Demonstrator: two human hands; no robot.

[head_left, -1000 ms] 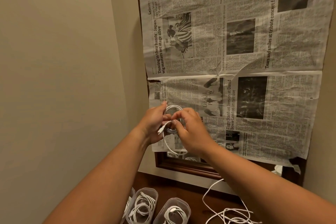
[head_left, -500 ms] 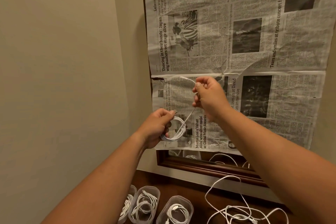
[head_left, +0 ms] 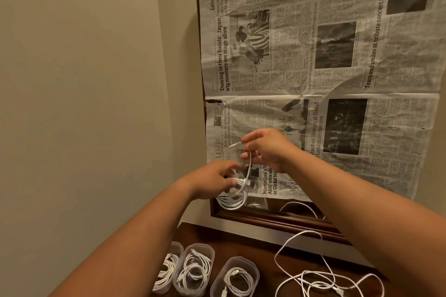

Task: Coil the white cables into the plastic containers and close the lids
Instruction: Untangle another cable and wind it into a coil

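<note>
Gripping coiled cable (head_left: 233, 199), left hand (head_left: 213, 182), right hand (head_left: 269, 149) pinching its end (raised)

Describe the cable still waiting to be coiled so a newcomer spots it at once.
Below the newspaper-covered frame sits a dark wooden tabletop. On its right side lies the loose white cable, sprawled in open loops, unlike the ones coiled inside the three clear containers to its left.

Crumpled newspaper (head_left: 313, 75) over a dark wood-framed mirror (head_left: 272, 220), beige wall (head_left: 79, 79), wooden tabletop (head_left: 265, 253).
</note>
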